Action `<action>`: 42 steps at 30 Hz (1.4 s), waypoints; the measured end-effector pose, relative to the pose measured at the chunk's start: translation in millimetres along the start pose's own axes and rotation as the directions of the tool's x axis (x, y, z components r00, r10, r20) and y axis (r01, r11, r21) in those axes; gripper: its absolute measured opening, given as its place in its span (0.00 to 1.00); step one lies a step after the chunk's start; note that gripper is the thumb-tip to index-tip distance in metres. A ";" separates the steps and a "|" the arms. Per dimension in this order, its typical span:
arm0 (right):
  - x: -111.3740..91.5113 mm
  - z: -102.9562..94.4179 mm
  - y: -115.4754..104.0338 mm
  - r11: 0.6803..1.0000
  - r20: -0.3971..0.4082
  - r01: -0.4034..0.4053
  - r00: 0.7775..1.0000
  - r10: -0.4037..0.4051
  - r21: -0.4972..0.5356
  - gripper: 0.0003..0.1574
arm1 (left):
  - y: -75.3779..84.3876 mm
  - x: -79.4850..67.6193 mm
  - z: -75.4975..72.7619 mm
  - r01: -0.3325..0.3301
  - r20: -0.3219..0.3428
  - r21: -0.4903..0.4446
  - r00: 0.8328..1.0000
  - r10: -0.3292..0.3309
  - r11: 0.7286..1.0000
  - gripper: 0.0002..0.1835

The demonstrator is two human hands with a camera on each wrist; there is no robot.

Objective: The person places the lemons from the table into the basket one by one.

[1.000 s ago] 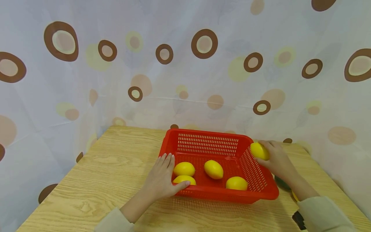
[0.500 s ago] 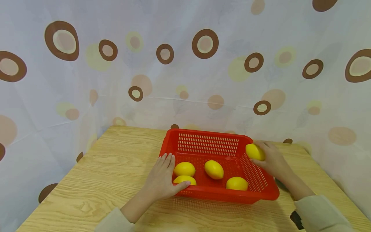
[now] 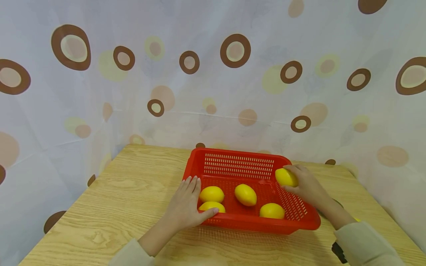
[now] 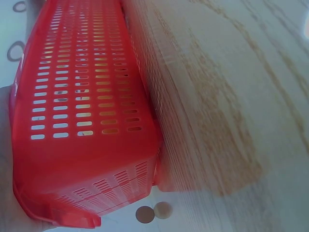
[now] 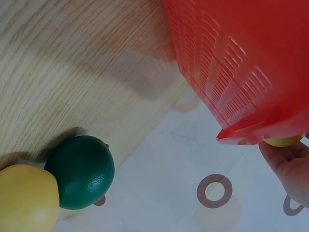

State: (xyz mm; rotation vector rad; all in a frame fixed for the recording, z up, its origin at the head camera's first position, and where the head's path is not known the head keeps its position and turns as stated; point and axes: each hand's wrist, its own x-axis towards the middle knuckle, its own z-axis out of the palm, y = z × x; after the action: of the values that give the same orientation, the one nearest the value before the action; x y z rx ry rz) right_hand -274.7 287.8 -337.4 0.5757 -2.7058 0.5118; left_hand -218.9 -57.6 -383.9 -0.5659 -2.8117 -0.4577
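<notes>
A red perforated plastic basket (image 3: 239, 218) stands on the wooden table. My left hand (image 3: 186, 207) rests on its front left corner, fingers straight over the left rim and thumb on the front rim. Over the basket's right side, my right hand (image 3: 306, 184) grips a yellow lemon (image 3: 286, 177) between thumb and fingers. Inside lie several more: a lemon (image 3: 245, 194) in the middle, a lemon (image 3: 272, 211) at the front right, and two lemons at the left, the nearer lemon (image 3: 212, 206) partly hidden by the front rim.
In the right wrist view, a dark green round fruit (image 5: 79, 172) touches a yellow fruit (image 5: 28, 200) on the table, outside the basket at the right. A black object (image 3: 338, 252) shows by the right sleeve. A patterned curtain (image 3: 213, 74) hangs behind the wooden table (image 3: 133, 192).
My right hand has moved left and slightly down with the lemon, from the basket's right rim to inside that rim. The left hand and the basket have stayed put.
</notes>
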 end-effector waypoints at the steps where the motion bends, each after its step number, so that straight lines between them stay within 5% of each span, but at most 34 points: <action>1: -0.1 0.5 -0.7 1.000 0.005 -0.002 1.000 0.002 0.006 0.36 | 0.0 0.1 0.1 0.001 -0.001 0.001 1.000 -0.001 1.000 0.51; 7: -1.3 3.5 -3.6 0.998 0.058 -0.033 0.998 0.031 0.045 0.36 | -0.2 -0.3 0.3 -0.002 -0.003 0.005 1.000 0.002 1.000 0.51; 25: 0.0 13.1 -7.3 0.998 0.144 0.036 0.989 -0.044 0.058 0.35 | 0.0 -0.5 0.3 0.002 -0.006 -0.003 1.000 -0.002 1.000 0.51; 42: -1.3 19.8 -13.2 0.997 0.266 -0.046 0.964 0.030 0.054 0.37 | -0.3 -0.5 0.2 0.000 -0.005 0.004 1.000 0.000 1.000 0.51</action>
State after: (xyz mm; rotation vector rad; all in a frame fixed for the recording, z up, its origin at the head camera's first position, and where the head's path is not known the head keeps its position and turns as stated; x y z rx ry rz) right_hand -272.4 268.9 -351.7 0.6516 -2.9681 0.5637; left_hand -218.6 -58.0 -384.3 -0.5632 -2.8075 -0.4523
